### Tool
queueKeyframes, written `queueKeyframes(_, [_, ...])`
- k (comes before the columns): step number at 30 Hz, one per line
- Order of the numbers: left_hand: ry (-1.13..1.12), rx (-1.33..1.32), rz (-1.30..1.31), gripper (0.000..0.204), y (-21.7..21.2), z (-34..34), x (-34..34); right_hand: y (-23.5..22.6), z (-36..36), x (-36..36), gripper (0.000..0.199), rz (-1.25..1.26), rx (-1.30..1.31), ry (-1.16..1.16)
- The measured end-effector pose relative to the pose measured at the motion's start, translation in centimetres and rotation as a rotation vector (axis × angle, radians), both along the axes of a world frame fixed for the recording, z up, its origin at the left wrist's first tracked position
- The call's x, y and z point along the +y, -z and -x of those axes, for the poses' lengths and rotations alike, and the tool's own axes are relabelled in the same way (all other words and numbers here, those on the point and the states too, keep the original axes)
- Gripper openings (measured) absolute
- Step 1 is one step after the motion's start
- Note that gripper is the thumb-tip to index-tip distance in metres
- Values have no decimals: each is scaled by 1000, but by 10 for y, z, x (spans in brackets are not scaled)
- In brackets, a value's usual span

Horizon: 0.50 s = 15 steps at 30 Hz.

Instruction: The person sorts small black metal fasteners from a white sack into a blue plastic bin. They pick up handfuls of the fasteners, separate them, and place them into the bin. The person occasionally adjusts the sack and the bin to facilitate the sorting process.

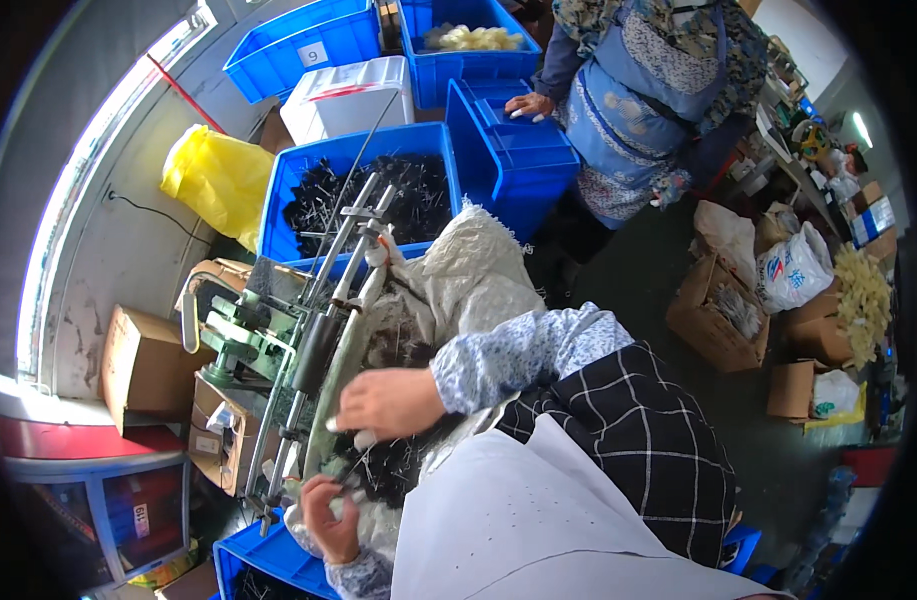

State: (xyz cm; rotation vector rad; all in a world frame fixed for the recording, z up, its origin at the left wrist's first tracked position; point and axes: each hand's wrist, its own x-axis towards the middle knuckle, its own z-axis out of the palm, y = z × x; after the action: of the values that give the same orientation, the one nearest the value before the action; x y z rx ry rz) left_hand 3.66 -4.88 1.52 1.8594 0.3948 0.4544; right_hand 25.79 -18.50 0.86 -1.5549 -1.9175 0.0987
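Green machine: painted metal frame is seen left of the hands, with a dark roller and steel rods fixed to it.
Steel rods: long axis is run from lower left to upper right, the far ends pointed at the blue crate of dark parts; the near ends are partly covered.
Left hand: it is curled shut around small dark pieces at the near end of the rods; what exactly is gripped cannot be made out.
Dark pieces: black, thin and spiky, a heap is held in the lap on a pale woven sack; single pieces are too small to tell apart.
Right hand: it is laid palm down over the heap beside the rods, fingers bent; whether anything is pinched cannot be told.
Other person's hand: it is rested on the rim of another blue crate, well apart.
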Motion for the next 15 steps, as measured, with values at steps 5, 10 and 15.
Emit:
queueKeyframes(5, [44,-50,-107,28,26,-24,-19,3,42,-2,31,565,433,-6])
queueKeyframes(10, [59,52,53,43,40,-12,-24,26,40,-12,30,503,361,4])
queueKeyframes(15, [-155,256,-180,46,73,31,-3,19,11,-18,30,252,302,241])
